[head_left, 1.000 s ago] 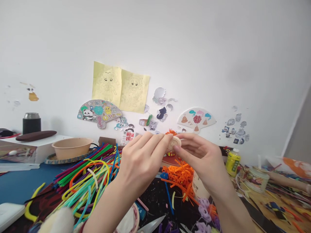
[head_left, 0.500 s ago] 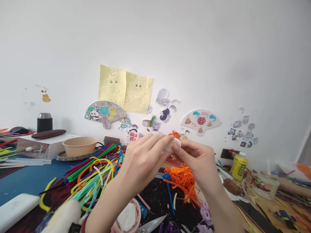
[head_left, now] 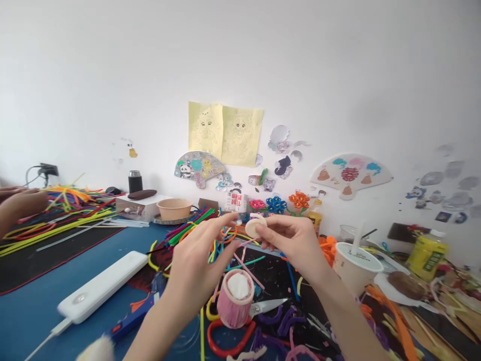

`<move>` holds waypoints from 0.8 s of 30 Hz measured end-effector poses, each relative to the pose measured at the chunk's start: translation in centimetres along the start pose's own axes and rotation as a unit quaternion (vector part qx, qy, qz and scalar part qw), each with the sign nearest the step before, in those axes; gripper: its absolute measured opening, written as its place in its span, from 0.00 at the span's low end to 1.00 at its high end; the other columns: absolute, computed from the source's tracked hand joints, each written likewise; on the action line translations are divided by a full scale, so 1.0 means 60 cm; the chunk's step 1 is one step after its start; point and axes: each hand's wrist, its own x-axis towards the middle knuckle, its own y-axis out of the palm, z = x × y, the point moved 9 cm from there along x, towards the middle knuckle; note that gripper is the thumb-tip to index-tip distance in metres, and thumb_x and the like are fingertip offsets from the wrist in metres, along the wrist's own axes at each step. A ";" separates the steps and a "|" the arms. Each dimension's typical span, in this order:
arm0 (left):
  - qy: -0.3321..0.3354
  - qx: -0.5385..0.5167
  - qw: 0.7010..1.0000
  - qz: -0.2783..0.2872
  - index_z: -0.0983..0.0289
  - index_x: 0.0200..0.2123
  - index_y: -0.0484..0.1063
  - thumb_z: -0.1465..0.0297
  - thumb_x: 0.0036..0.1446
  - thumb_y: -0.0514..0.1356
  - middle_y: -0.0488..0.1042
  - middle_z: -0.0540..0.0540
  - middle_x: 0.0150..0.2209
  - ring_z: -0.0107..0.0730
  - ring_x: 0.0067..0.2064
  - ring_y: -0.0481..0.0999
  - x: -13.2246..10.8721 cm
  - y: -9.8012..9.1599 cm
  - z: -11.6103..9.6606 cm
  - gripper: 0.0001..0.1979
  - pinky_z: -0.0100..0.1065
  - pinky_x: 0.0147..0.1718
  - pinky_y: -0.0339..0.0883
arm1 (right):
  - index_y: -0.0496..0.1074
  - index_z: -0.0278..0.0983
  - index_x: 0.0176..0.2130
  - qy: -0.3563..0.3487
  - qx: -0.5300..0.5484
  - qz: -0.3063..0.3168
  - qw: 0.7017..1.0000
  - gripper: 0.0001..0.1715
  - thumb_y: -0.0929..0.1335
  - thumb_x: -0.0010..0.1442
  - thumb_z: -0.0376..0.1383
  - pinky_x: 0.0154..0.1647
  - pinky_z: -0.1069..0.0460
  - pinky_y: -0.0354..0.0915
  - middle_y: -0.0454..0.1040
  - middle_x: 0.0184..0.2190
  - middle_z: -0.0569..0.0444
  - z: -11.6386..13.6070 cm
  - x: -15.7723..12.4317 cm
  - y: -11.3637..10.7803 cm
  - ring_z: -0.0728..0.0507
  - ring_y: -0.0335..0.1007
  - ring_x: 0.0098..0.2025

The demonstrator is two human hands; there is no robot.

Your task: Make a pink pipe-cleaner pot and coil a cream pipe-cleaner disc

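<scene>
My right hand (head_left: pixel 289 238) pinches a small round cream disc (head_left: pixel 255 228) with pink along its upper edge, held up over the worktable. A thin pink strip (head_left: pixel 248 241) runs from the disc toward my left thumb; whether they touch, I cannot tell. My left hand (head_left: pixel 199 250) is open just left of the disc, thumb and fingers apart. Below the hands stands a pink-sided cup (head_left: pixel 236 301) with a white filling. Scissors (head_left: pixel 268 306) with red handles lie beside and partly behind it. Purple fuzzy pieces (head_left: pixel 283 321) are scattered to their right.
Pipe cleaners (head_left: pixel 195 225) in many colours lie behind my left hand. A white power bank-like box (head_left: pixel 103 286) with a cable and a blue glue gun (head_left: pixel 131 318) are left. A paper cup (head_left: pixel 356 265) and yellow bottle (head_left: pixel 428 253) stand right. Another person's hands (head_left: pixel 22 205) show far left.
My left hand has come away from the disc and opened; the right hand keeps it. The view has turned left, bringing another person's hands into sight.
</scene>
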 end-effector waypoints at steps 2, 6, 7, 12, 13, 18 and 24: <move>-0.105 0.079 0.991 0.035 0.58 0.54 0.69 0.64 0.64 0.56 0.80 0.54 0.42 0.38 0.37 0.80 -0.056 -0.027 0.056 0.16 0.35 0.35 0.72 | 0.80 0.35 0.31 0.005 0.004 0.021 1.000 0.14 0.74 0.55 0.45 0.24 0.53 0.68 0.78 0.22 0.54 -0.005 -0.004 0.023 0.48 0.70 0.21; -0.244 0.246 0.924 0.164 0.60 0.46 0.74 0.64 0.65 0.49 0.78 0.58 0.47 0.46 0.46 0.78 -0.194 -0.056 0.144 0.15 0.41 0.40 0.70 | 0.80 0.35 0.30 0.021 0.036 0.069 0.997 0.14 0.75 0.54 0.45 0.23 0.54 0.67 0.77 0.22 0.55 -0.017 -0.011 0.068 0.49 0.68 0.21; -0.252 0.281 0.904 0.199 0.62 0.46 0.75 0.65 0.65 0.48 0.78 0.60 0.47 0.49 0.47 0.77 -0.222 -0.056 0.155 0.17 0.45 0.43 0.69 | 0.80 0.35 0.30 0.027 0.049 0.079 0.995 0.15 0.75 0.53 0.45 0.22 0.55 0.67 0.77 0.22 0.55 -0.021 -0.013 0.077 0.49 0.68 0.21; -0.244 0.390 0.828 0.319 0.69 0.52 0.73 0.68 0.66 0.46 0.77 0.67 0.45 0.57 0.46 0.75 -0.295 -0.039 0.179 0.21 0.49 0.41 0.66 | 0.79 0.35 0.29 0.057 0.096 0.119 0.987 0.15 0.76 0.51 0.45 0.21 0.56 0.66 0.74 0.19 0.58 -0.032 -0.022 0.105 0.51 0.67 0.21; -0.244 0.393 0.824 0.328 0.69 0.52 0.73 0.69 0.66 0.45 0.77 0.67 0.44 0.57 0.46 0.75 -0.298 -0.037 0.182 0.21 0.49 0.41 0.65 | 0.79 0.35 0.29 0.059 0.097 0.123 0.986 0.15 0.76 0.51 0.45 0.22 0.56 0.66 0.74 0.19 0.58 -0.031 -0.024 0.106 0.51 0.68 0.21; -0.256 0.358 0.832 0.338 0.69 0.52 0.72 0.73 0.65 0.45 0.77 0.65 0.42 0.51 0.46 0.75 -0.299 -0.033 0.200 0.20 0.46 0.43 0.65 | 0.79 0.36 0.29 0.054 0.091 0.125 0.986 0.15 0.76 0.51 0.46 0.22 0.55 0.68 0.75 0.21 0.57 -0.021 -0.025 0.100 0.50 0.68 0.21; -0.253 0.364 0.843 0.305 0.70 0.50 0.73 0.74 0.65 0.42 0.76 0.67 0.44 0.52 0.46 0.75 -0.296 -0.043 0.189 0.22 0.46 0.42 0.65 | 0.79 0.36 0.30 0.054 0.082 0.116 0.988 0.15 0.76 0.51 0.46 0.22 0.56 0.68 0.75 0.21 0.56 -0.024 -0.022 0.093 0.51 0.67 0.20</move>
